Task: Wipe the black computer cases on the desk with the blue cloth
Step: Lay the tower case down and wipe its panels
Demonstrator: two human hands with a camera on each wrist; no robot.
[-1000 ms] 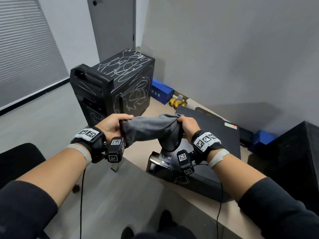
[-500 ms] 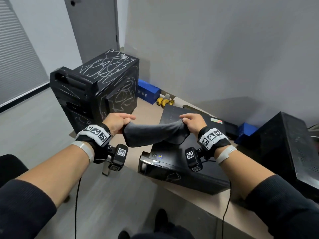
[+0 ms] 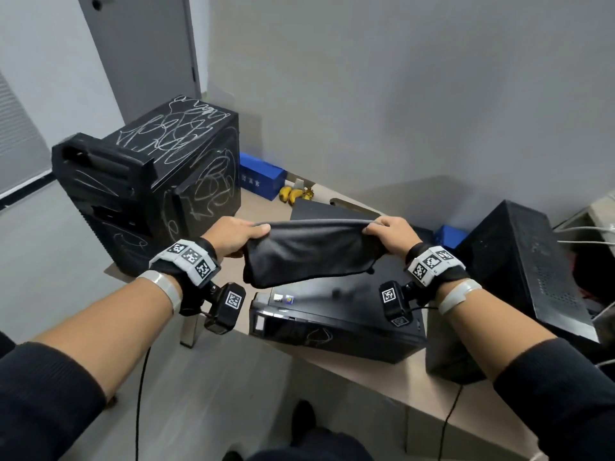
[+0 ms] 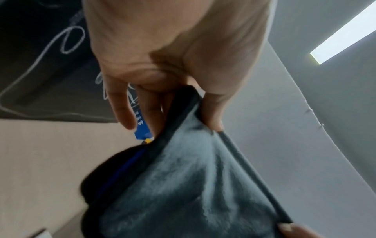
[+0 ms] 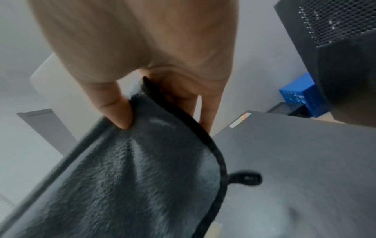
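I hold a dark grey-blue cloth (image 3: 306, 251) stretched between both hands above the desk. My left hand (image 3: 238, 236) pinches its left top corner; my right hand (image 3: 387, 234) pinches the right one. The wrist views show each thumb and fingers clamped on the cloth (image 4: 183, 177) (image 5: 132, 169) hem. Below the cloth lies a flat black computer case (image 3: 336, 314). A tall black case (image 3: 159, 174) covered in white scribbles stands at the left. Another black case (image 3: 522, 264) with a perforated side stands at the right.
The beige desk (image 3: 372, 377) runs along the grey wall. Blue boxes (image 3: 259, 176) (image 3: 449, 234) and bananas (image 3: 293, 194) sit at the back by the wall. Cables (image 3: 582, 234) hang at the far right. A grey door (image 3: 139, 51) lies behind the left case.
My hands have moved apart, pulling the bunched cloth out into a wide flat sheet. The view has turned to the right, showing more of the right case.
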